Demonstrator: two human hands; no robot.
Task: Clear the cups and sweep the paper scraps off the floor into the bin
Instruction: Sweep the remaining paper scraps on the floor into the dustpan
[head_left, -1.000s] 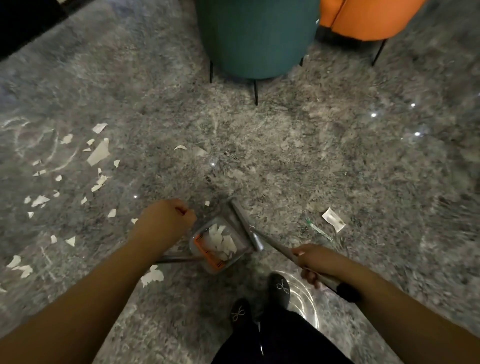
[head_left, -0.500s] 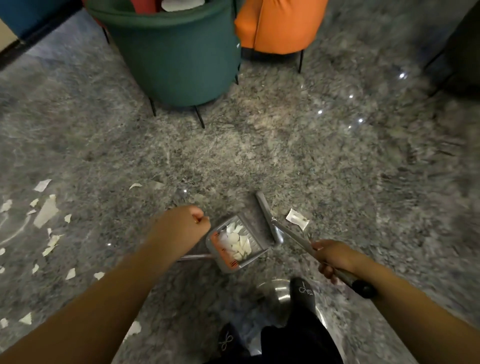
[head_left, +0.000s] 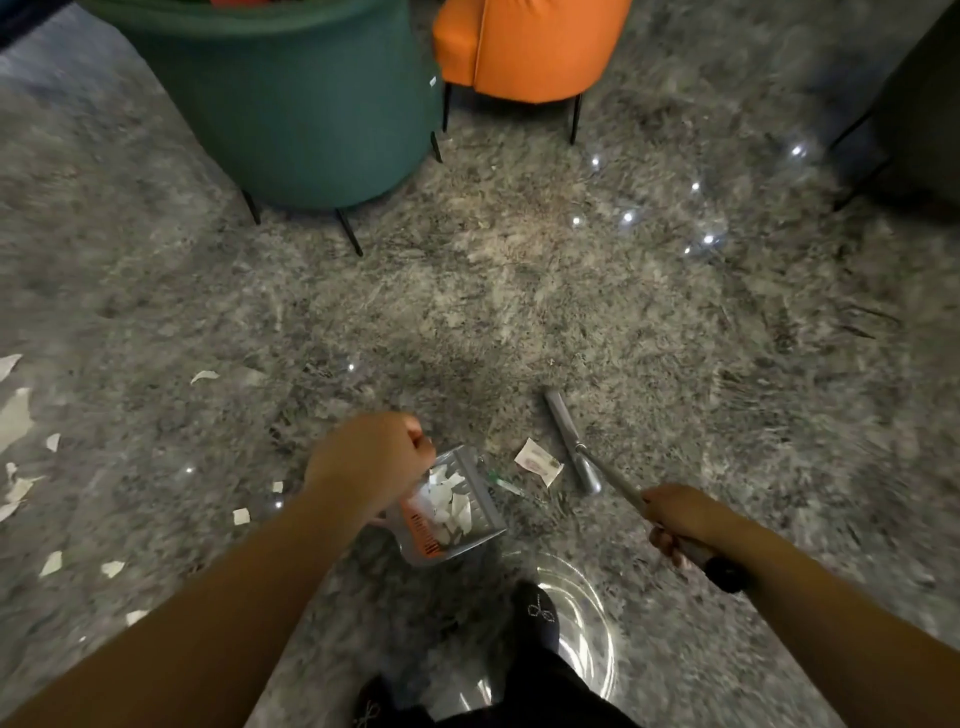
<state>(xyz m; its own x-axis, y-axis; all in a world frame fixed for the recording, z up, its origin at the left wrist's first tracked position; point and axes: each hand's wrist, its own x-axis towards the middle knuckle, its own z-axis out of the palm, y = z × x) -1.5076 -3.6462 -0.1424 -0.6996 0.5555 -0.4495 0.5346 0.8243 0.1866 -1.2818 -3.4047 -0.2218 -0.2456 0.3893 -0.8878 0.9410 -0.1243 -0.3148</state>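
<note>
Both hands grip tools: left hand (head_left: 370, 457) the scrap-filled dustpan (head_left: 457, 512), right hand (head_left: 675, 512) the broom (head_left: 574, 441).

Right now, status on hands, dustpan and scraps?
Left hand grips dustpan handle; right hand grips broom. Torn wrapper lies between them. Scraps remain at left.

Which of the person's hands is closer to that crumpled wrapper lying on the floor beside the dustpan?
Left. The left hand is just left of the wrapper, above the dustpan. The right hand is farther right and nearer the person, gripping the broom handle.
</note>
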